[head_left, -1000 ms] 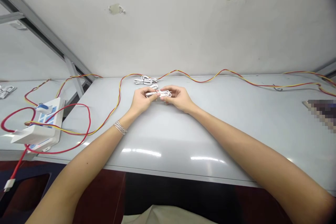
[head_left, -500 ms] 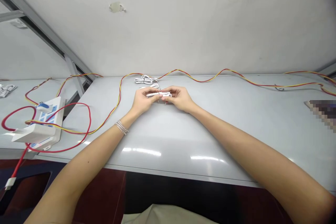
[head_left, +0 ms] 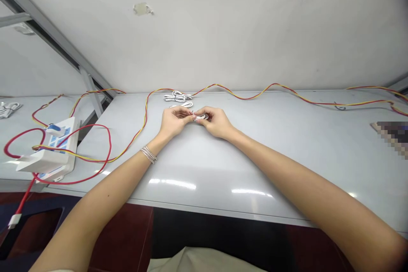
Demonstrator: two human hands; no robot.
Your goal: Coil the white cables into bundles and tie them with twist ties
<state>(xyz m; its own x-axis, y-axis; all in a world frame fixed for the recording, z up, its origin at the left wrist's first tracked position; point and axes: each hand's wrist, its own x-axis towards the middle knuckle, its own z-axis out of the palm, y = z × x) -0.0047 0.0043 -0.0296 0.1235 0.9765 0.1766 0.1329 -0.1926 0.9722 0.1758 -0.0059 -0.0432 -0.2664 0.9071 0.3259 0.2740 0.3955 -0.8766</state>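
A small coiled white cable (head_left: 201,117) is between my two hands, above the grey table. My right hand (head_left: 217,122) is closed on the coil from the right. My left hand (head_left: 174,122) pinches at its left end, by a dark tie; the fingertips of both hands nearly meet. Just behind my left hand lies another white cable coil (head_left: 186,104), partly hidden. Beyond that sits a larger white cable bundle (head_left: 175,97) with a dark tie round it.
A white power strip (head_left: 68,136) with plugs and looped red cable lies at the left. A red and yellow wire (head_left: 247,98) runs along the table's back edge by the wall. A pixelated object (head_left: 393,136) is at the far right.
The coil has turned and now shows mostly by my right fingers, where before it stretched across both hands. My left fingers have shifted to its tie end.
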